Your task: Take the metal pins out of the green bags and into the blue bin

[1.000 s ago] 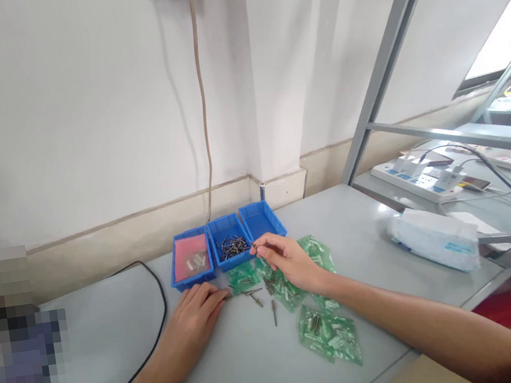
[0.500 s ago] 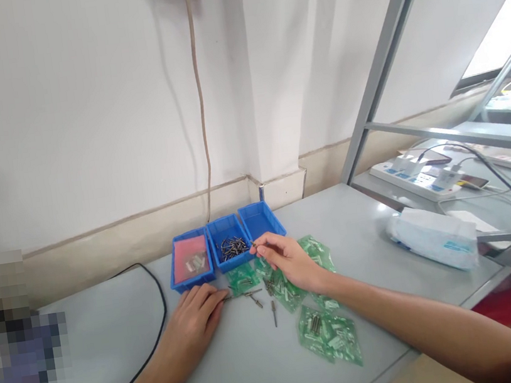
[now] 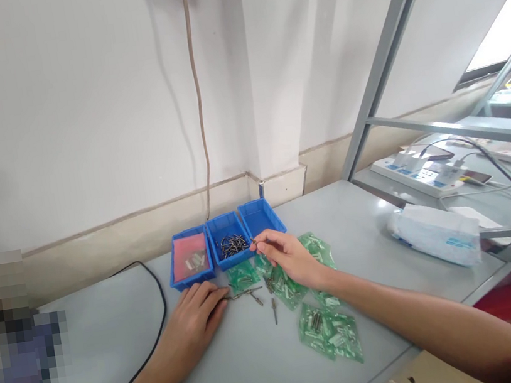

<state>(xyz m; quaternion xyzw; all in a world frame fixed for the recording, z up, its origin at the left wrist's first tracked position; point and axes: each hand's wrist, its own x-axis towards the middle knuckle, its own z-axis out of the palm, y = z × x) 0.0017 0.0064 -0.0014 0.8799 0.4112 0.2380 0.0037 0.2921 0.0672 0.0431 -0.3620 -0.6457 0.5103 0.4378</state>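
Observation:
My right hand (image 3: pixel 288 260) is pinched at the fingertips around a small metal pin (image 3: pixel 253 241), just in front of the blue bins. My left hand (image 3: pixel 199 313) lies low on the table with its fingers curled; a thin metal pin (image 3: pixel 229 296) shows at its thumb and fingertip. Several loose metal pins with thicker ends (image 3: pixel 275 311) are scattered between the hands. Dark metal pins (image 3: pixel 233 245) fill part of the middle blue bin (image 3: pixel 217 223). Green plastic bags (image 3: pixel 329 330) holding small parts lie under and beside my right hand.
The left blue bin (image 3: pixel 193 282) holds a pink bag (image 3: pixel 184 258) with pale pieces; the right blue bin (image 3: pixel 258 213) stands beside the middle one. A black cable (image 3: pixel 161 293) crosses the left side. On the right are a tissue pack (image 3: pixel 437 235), a power strip (image 3: pixel 418 178) and a metal frame (image 3: pixel 385 81).
The view has tilted very slightly. Both hands keep nearly the same places and the same grips.

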